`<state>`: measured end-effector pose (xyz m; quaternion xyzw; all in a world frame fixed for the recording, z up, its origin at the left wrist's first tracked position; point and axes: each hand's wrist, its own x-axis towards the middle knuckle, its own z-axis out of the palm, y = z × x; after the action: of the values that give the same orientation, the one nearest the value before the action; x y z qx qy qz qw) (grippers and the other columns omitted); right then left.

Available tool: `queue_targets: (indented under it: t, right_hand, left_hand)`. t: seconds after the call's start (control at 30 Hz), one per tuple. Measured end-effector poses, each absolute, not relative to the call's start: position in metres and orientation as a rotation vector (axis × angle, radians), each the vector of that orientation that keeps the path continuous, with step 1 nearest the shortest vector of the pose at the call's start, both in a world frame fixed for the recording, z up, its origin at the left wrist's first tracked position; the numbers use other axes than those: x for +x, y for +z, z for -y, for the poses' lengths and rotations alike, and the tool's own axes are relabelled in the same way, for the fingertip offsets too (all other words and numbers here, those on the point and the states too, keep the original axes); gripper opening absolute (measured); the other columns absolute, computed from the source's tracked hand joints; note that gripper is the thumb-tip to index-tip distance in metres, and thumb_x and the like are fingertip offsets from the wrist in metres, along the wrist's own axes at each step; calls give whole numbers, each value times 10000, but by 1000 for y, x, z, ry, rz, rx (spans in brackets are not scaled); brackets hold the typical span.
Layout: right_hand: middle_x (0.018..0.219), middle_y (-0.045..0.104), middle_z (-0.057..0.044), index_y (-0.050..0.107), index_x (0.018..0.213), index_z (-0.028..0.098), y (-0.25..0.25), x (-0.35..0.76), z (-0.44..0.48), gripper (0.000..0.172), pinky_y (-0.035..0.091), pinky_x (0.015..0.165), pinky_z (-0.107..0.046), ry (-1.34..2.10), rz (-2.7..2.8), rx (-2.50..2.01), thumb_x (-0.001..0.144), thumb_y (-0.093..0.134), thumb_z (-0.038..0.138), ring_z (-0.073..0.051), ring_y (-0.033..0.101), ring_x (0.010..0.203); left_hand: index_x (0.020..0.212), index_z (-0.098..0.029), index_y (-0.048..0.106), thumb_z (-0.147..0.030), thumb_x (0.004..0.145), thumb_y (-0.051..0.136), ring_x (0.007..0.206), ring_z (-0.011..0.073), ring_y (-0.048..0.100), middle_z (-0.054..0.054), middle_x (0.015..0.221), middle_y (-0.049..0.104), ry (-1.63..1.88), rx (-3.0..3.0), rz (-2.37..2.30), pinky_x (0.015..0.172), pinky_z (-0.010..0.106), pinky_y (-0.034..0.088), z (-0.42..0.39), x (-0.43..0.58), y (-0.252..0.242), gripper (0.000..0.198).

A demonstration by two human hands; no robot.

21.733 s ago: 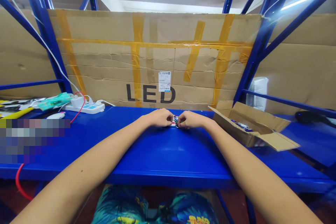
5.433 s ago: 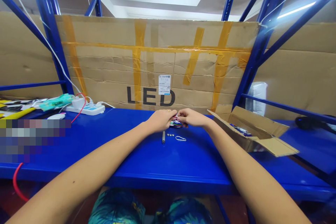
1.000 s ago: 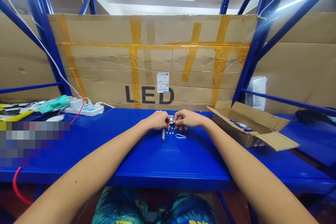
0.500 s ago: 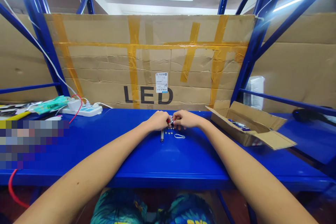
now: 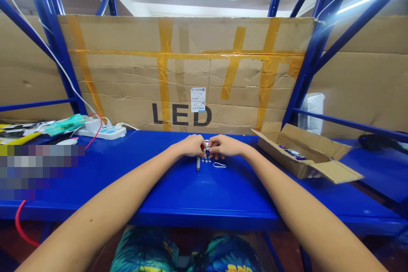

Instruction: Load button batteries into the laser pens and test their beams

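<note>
My left hand (image 5: 193,145) and my right hand (image 5: 222,146) meet near the back of the blue table, fingers closed in pinches. Between their fingertips is a small red and silver piece (image 5: 207,148), mostly covered, so its kind cannot be made out. Below my left hand lies a slim silver metal tube (image 5: 198,164), its long side pointing toward me. Several small round silver discs (image 5: 206,160) sit in a short row just under the fingers. In front of my right hand rests a silver carabiner (image 5: 219,165).
To the right stands an open cardboard box (image 5: 299,169) with blue and metal items inside. A white power strip (image 5: 106,132) with plugs and cords is at the back left, beside a green packet (image 5: 65,125). A large cardboard panel (image 5: 137,80) closes off the back.
The view has shifted slightly, so everything sits a little further right. Both hands stay together around the small piece, with only slight finger movement.
</note>
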<state>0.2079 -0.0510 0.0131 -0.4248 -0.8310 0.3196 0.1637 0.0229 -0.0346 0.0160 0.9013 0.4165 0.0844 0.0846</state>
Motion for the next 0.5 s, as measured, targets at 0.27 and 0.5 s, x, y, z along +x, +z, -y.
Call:
queue_targets:
  t: [0.27,0.5]
  right_hand:
    - [803,704,-45,555,848,167,18,207,55,62,467,481,-190,947,2397,-1175,820,551,222,-127,646,626]
    - [802,709,-55,554,840,166,18,209,54,128,468,487,-197,976,2392,-1149,804,586,285,-133,648,624]
  left_hand:
    - [722,-156,709,-243,660,705,633,146,577,14,657,673,237,2640,-1198,545,226,365,39,22,19,107]
    - [723,-151,714,-261,646,717,618,136,564,2,639,654,233,2617,-1188,534,220,351,38,21,21,135]
